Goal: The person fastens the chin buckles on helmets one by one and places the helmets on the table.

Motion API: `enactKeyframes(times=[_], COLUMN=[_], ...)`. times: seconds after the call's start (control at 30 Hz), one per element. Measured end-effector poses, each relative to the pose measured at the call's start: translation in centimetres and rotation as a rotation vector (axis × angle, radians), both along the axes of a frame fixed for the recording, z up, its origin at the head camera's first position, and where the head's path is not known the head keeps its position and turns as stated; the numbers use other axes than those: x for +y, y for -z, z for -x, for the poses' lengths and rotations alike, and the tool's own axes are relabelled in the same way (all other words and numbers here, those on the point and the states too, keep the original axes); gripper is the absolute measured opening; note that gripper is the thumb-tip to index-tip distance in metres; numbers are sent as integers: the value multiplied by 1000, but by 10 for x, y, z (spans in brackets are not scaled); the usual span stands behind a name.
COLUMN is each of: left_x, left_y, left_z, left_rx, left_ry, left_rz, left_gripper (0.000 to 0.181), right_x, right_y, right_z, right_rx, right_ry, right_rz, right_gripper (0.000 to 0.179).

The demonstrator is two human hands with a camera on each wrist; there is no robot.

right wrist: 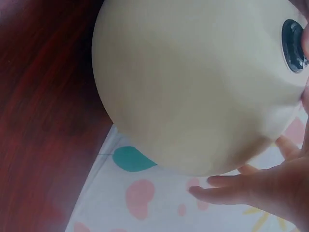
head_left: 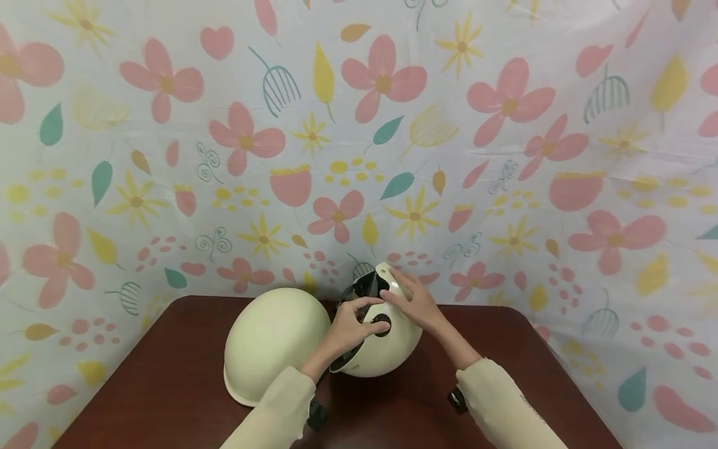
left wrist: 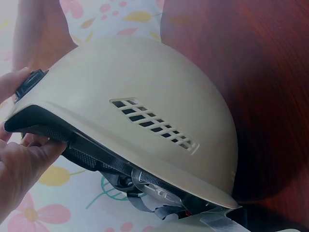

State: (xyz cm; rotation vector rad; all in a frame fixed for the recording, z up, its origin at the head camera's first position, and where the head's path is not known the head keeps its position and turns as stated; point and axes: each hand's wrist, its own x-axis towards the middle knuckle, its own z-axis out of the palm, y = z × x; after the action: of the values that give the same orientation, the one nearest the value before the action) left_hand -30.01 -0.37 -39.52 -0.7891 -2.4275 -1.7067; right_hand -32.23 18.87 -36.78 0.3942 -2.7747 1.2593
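Observation:
A cream helmet (head_left: 387, 352) stands tipped on the table, its dark lining and straps (left wrist: 130, 179) showing at the open side. A vent grille (left wrist: 154, 123) is set in its side, and a round black piece (right wrist: 293, 46) sits on the shell near the rim. My left hand (head_left: 349, 324) holds the helmet by the rim, thumb on the black piece and fingers under the edge. Fairly straight fingers of my right hand (head_left: 414, 302) rest against the outside of the shell. Left of it lies a second cream dome-shaped helmet (head_left: 275, 343), round side up.
Both helmets are on a dark red-brown wooden table (head_left: 157, 386). Just behind the table's back edge hangs a white cloth (head_left: 359, 156) printed with flowers and leaves. The two helmets are close together, with my left forearm between them.

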Motion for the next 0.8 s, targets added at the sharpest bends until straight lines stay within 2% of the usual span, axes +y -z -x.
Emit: enactKeyframes(times=[0.17,0.3,0.4,0.57,0.8], left_x=[2,2,2,-1,-3], left_y=[3,4,4,6,10], left_z=[-2,-2,0,3,3], left_rx=[22,20,-4,-21,-5], left_ry=[-16,4,26,41,45], left_rz=[-22,-60,-91,-127,-165], left_gripper=[44,44,45,43,39], right_x=[0,-1,-1,-1,2], right_y=[-3,-6,-7,-7,-8], right_z=[1,2,3,4,4], right_rx=[-31,-88,-123,-131,-159], right_ry=[-43,-54,-34,-4,27], right_rz=[9,53,67,52,58], right_gripper=[74,84,89,88,86])
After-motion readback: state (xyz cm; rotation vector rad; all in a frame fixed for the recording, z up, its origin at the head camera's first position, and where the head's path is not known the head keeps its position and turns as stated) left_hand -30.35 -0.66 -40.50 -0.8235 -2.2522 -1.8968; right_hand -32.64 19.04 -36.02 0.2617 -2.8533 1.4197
